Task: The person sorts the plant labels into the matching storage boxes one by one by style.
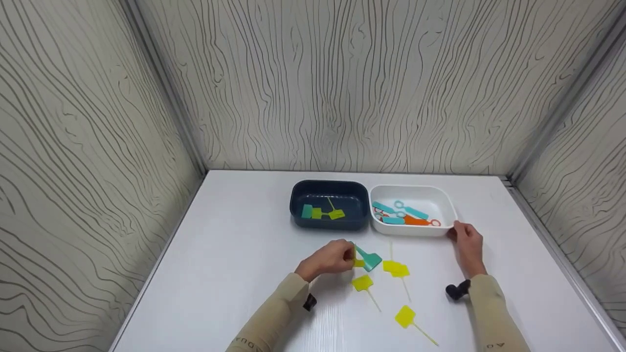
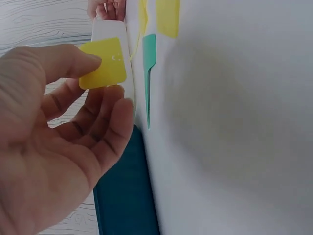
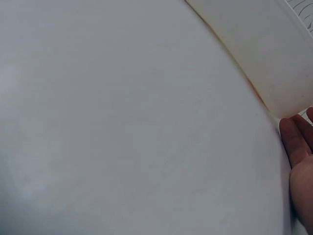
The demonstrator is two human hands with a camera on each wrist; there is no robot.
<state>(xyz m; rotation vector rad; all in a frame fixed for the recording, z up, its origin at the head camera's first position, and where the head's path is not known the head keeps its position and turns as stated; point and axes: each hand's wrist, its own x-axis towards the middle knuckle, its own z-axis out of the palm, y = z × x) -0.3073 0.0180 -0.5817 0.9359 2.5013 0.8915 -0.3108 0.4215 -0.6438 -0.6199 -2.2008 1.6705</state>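
My left hand [image 1: 335, 256] pinches a yellow plant label [image 2: 105, 63] by its square head, thumb on one face and fingers behind. A small printed mark shows on that head. Just beyond the fingers, a teal plant label [image 1: 372, 260] lies on the table with its narrow end pointing toward the hand. My right hand [image 1: 468, 244] holds the near right corner of a white bin [image 1: 415, 231], fingers against its outer wall; the right wrist view crops most of that hand. More yellow labels [image 1: 363, 282] with thin stems lie in front of the bins.
A dark blue bin [image 1: 328, 225] stands left of the white one, with yellow labels and a teal piece inside. The white bin contains blue and orange pieces [image 1: 415, 221] with ring ends. Patterned panels [image 1: 323, 88] enclose the back and sides of the white table [image 1: 234, 234].
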